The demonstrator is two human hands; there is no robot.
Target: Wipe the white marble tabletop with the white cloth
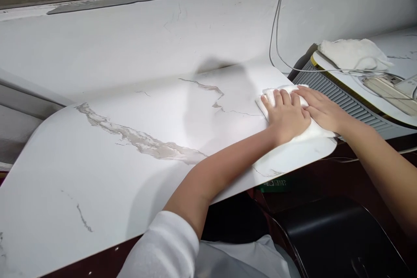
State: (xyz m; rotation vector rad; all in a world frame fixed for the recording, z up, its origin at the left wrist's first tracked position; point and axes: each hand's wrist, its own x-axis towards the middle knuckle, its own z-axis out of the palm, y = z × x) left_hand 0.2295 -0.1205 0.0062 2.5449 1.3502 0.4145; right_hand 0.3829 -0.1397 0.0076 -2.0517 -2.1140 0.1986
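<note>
A folded white cloth point(314, 132) lies on the right end of a white marble-patterned tabletop point(107, 173). My left hand point(286, 115) presses on it from above, fingers bent over its far part and slightly apart. My right hand point(321, 106) also grips the cloth from the right side, its fingers reaching over the far edge and close against the left hand. Both palms face down, and the cloth hides the table surface below them.
Right of the tabletop stands a ribbed grey cabinet point(345, 95) with a gold-edged top. On it are another white cloth point(355, 52) and a beige tray-like object point(391, 93). A thin cable point(276, 21) hangs along the white wall point(130, 47). A black chair point(339, 234) is below.
</note>
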